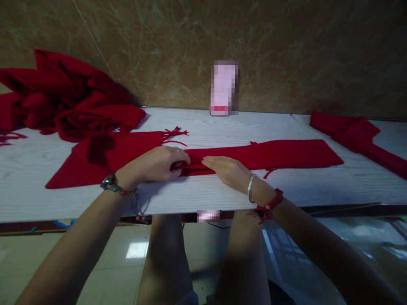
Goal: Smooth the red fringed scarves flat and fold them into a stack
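A long, folded, red fringed cloth scarf (286, 154) lies across a pale wood-grain counter (178, 199), left hand (159, 164) pinching its layers, right hand (231, 171) laid flat with fingers extended; even tension and aligned edges would likely keep the fold neat.

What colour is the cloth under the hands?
Plain red cloth, no print visible; see the head view, the only one.

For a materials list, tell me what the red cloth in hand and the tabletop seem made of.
Red cloth: matte, probably wool or soft synthetic, judging by its fringe. Tabletop: pale, satin-looking, perhaps laminate, given grainy streaks; painted wood possible.
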Action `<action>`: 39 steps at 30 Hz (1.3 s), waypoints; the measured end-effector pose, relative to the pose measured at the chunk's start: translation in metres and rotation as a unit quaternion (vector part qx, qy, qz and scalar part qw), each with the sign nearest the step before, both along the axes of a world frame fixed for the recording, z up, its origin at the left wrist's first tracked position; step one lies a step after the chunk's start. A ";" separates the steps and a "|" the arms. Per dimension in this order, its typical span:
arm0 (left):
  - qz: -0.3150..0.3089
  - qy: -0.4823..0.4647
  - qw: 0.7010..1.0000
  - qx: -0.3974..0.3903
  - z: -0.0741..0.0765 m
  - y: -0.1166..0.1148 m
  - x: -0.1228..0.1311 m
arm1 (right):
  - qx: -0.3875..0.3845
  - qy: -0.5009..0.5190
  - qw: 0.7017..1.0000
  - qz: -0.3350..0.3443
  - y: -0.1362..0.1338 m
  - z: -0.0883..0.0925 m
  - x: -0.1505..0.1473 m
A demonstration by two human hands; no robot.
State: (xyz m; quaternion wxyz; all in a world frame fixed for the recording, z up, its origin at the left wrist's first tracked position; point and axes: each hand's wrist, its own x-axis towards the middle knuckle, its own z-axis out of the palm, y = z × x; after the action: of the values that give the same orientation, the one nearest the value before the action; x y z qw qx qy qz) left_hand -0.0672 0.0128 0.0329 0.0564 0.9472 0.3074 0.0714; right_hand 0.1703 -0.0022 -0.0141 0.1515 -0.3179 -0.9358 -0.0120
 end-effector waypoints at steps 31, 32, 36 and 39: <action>-0.072 -0.006 0.994 -0.084 0.001 0.000 0.003 | -0.010 -0.022 0.999 0.027 -0.006 0.002 0.005; -0.074 -0.010 0.994 -0.076 0.000 0.000 0.004 | -0.011 -0.017 0.999 0.026 -0.006 0.002 0.005; -0.057 -0.035 0.998 0.001 -0.011 0.004 0.007 | -0.015 0.010 0.999 0.028 -0.008 0.003 0.005; -0.032 -0.036 0.998 0.041 -0.023 0.009 0.009 | -0.020 0.035 0.999 0.027 -0.008 0.002 0.004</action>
State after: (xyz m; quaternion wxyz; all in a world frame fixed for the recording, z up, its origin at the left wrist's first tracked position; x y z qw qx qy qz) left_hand -0.0585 0.0222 0.0103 0.0307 0.9548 0.2719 0.1162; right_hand 0.1747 -0.0106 -0.0116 0.1778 -0.2958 -0.9383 0.0218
